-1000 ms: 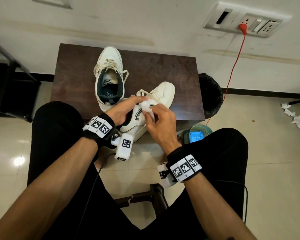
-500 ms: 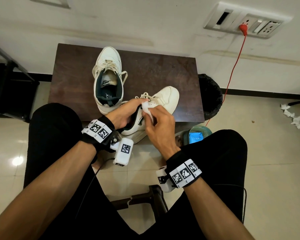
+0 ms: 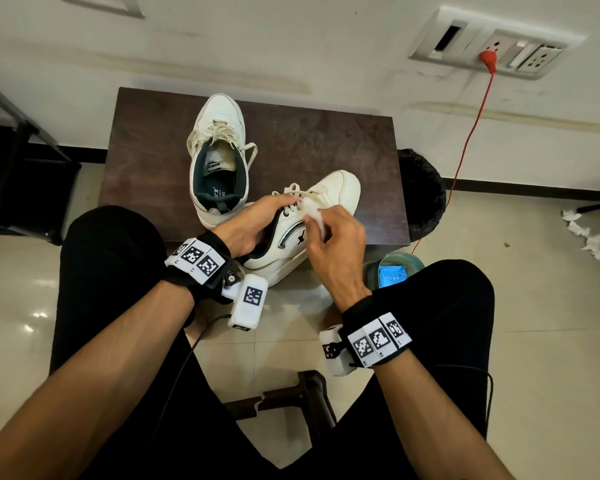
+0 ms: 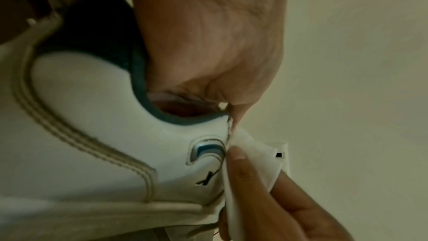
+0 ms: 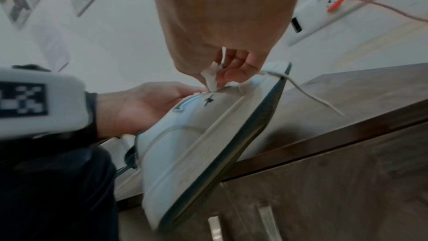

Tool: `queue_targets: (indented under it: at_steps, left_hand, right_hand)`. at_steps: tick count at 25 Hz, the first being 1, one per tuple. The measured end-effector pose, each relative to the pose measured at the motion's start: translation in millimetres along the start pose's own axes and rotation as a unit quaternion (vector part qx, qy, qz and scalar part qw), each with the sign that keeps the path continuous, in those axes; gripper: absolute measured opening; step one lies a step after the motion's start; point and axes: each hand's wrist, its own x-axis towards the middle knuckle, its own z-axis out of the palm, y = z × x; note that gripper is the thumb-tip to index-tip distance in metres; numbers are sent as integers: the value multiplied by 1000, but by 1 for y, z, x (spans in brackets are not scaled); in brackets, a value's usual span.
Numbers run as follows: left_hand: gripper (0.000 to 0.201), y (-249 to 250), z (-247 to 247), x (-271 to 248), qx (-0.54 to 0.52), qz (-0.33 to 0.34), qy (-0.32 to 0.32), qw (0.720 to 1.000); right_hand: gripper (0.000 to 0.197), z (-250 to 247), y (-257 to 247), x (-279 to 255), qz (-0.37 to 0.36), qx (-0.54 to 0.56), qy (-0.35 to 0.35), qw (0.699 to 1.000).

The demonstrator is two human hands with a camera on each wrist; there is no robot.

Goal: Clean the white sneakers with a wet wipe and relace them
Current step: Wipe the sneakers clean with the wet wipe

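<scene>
1. Surface (image 3: 326, 140): one dark brown wooden top set against the wall. It carries both of the two white sneakers.
2. Far sneaker (image 3: 219, 161): stands upright near the middle of the surface, toe toward the far edge, its laces loose.
3. Near sneaker (image 3: 329, 195): tilted on its side at the near edge, toe resting on the surface and heel overhanging toward the person's lap. Its laces are still threaded through the eyelets.
4. Left hand (image 3: 253, 226): fingers curl into the collar of the near sneaker and hold it steady, thumb outside by the eyelets.
5. Right hand (image 3: 336, 244): thumb and fingertips pinch one crumpled wet wipe (image 3: 314, 214), which is pressed against the side panel just below the eyelets, beside the blue curved stripe (image 4: 206, 148).
6. Step in hand, as judged: wiping the upper of the near sneaker. Relacing has not begun.
7. Next move, as judged: the wipe needs firm strokes along the panel toward toe and sole while the left hand keeps the shoe from rolling. The far sneaker then needs the same.
8. Off the surface: one black-lined bin (image 3: 421, 192) by the right edge, one blue wipe packet (image 3: 392, 275) in a green basket on the floor.
</scene>
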Motion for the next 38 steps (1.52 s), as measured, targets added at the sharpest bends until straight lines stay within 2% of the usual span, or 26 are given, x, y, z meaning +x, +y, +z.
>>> queue_targets:
  at_steps: [4,9,11,13,17,20,22,24,28,30,33,36,38]
  left_hand:
    - [24,1,-2,-1,-13,7,13,1000]
    - [24,6,-1,-3,-54,-31,20,998]
    - [27,6,-1,-4,-48,-21,16,999]
    - [30,6,-1,-4,-50,-14,16,999]
    - [32,4,-6,-5,-39,0,-4,999]
    - [27,3,-3,-8,0,16,-30,999]
    - [23,4,1,-10,5,17,-35,999]
    - [31,3,2,-8,-1,19,-17,1000]
    - [33,-3,-1,-2,3,47,13,999]
    - [35,-6,-2,0,17,61,25,998]
    - [34,-10,2,1,56,85,44,994]
    - [33,-12,5,0,87,100,60,989]
    - [30,-11,5,-1,71,103,70,990]
  right_hand:
    - [6,10,-15,-15,-93,37,-42,994]
    - [11,13,-11,-17,-148,14,-74,986]
    - [5,10,-9,-12,-100,19,-39,994]
    - [13,5,-5,-7,-64,15,2,998]
    - [11,1,-2,-5,-67,-14,-34,997]
    - [11,-5,5,3,-10,-20,29,999]
    - [7,-9,6,5,-13,-24,47,999]
    - [8,-10,5,6,-14,-22,49,998]
    - [13,-4,-3,0,-27,-32,26,999]
    - [10,-3,-1,2,-30,-49,11,998]
    - [12,-5,0,4,-17,-55,31,998]
    - [10,-5,-4,0,-44,-71,0,997]
    - [13,-8,1,4,-17,-67,24,997]
